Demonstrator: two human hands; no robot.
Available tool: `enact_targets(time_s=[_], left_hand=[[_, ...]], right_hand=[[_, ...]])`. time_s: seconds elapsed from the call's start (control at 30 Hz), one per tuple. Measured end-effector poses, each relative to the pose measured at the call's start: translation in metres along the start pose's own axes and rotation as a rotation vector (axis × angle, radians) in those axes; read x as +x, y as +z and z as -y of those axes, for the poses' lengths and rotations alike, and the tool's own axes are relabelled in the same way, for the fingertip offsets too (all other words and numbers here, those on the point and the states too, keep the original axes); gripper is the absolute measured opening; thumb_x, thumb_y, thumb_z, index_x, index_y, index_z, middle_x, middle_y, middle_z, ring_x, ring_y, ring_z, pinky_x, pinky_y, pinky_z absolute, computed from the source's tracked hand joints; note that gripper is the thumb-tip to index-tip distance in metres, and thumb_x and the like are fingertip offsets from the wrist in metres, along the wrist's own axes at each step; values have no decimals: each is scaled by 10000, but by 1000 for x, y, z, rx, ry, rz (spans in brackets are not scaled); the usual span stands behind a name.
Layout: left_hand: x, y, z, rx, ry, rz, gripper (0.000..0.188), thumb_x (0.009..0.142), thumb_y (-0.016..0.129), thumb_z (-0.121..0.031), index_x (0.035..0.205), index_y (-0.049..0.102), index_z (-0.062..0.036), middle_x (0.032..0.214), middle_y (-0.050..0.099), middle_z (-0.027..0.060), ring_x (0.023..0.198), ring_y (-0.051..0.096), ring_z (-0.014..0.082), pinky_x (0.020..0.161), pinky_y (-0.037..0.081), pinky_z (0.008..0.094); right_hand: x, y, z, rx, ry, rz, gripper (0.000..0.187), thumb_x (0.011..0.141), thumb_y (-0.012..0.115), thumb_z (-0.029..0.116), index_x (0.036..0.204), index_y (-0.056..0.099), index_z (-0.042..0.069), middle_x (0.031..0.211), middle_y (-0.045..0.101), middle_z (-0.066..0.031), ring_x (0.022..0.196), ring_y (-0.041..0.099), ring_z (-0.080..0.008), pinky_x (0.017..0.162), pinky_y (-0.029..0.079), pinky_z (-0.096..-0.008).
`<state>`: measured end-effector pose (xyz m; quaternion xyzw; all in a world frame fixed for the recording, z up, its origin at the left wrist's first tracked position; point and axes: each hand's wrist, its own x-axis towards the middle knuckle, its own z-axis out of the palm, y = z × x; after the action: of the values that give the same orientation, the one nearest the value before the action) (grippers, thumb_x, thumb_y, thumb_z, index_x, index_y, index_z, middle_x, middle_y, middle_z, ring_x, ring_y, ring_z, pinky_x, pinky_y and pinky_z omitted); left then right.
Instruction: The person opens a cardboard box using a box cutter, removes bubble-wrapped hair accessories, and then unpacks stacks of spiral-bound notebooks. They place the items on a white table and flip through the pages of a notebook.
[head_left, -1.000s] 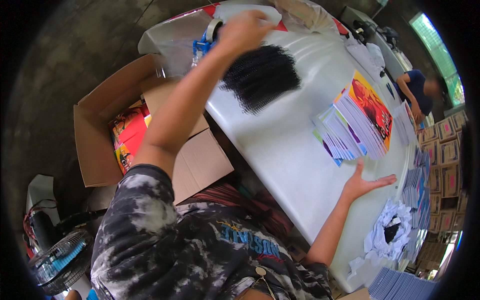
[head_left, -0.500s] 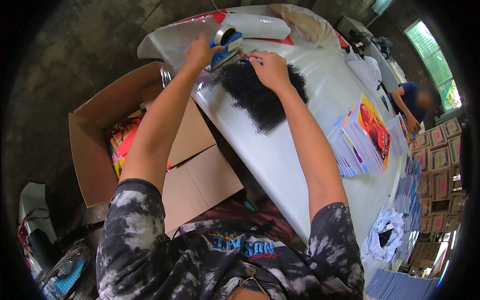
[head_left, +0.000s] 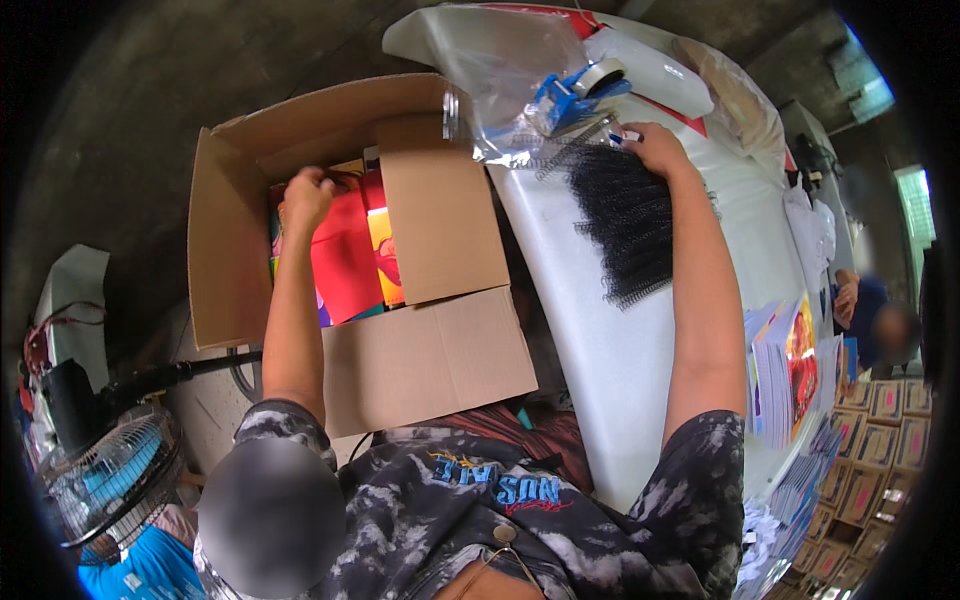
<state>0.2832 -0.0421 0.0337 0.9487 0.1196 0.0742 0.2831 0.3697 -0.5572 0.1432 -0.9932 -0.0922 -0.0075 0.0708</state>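
Note:
My left hand [head_left: 308,198] is inside the open cardboard box [head_left: 230,250], fingers curled at the upper edge of a red-covered book or sheet [head_left: 340,255]. What its fingertips grip, if anything, is hidden. Over on the white table, my right hand [head_left: 660,152] closes on a small white-and-blue object [head_left: 629,138], its kind too small to make out. Just below that hand lies a pile of black spiral binding coils [head_left: 625,220]. A blue tape dispenser [head_left: 565,103] with a roll of clear tape stands to its left, beside clear plastic film [head_left: 490,75].
Box flaps [head_left: 430,350] spread toward me. Stacked books [head_left: 785,370] stand at the table's right side, with piled cartons [head_left: 870,440] beyond. Another person [head_left: 880,320] is at the far right. A fan [head_left: 115,465] stands at lower left.
My left hand has left the tape dispenser and moved down into the box. My right hand stays by the coils. The whole view has swung left.

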Motion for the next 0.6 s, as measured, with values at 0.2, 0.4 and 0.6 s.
enact_targets(time_s=[0.2, 0.4, 0.6], left_hand=[[-38, 23, 2, 270, -92, -91, 462, 769, 648, -299, 1130, 569, -20, 1106, 586, 196, 1004, 579, 318, 911, 436, 357], [-51, 57, -22, -322, 299, 205, 340, 740, 619, -185, 1019, 603, 9, 949, 645, 188, 872, 632, 279, 769, 498, 330], [11, 64, -5, -60, 389, 874, 488, 663, 655, -210, 1101, 582, -6, 983, 654, 137, 934, 618, 240, 815, 476, 330]], right_hand=[[14, 7, 1, 53, 14, 130, 268, 738, 660, 133, 998, 658, 67, 968, 647, -175, 905, 609, -332, 829, 465, -357], [6, -5, 6, -10, -26, 134, 236, 718, 668, 108, 953, 667, 81, 955, 640, -160, 897, 609, -309, 787, 467, -381], [-38, -32, 8, 172, -173, -479, 191, 767, 632, 134, 943, 661, 68, 956, 630, -146, 865, 592, -333, 760, 460, -367]])
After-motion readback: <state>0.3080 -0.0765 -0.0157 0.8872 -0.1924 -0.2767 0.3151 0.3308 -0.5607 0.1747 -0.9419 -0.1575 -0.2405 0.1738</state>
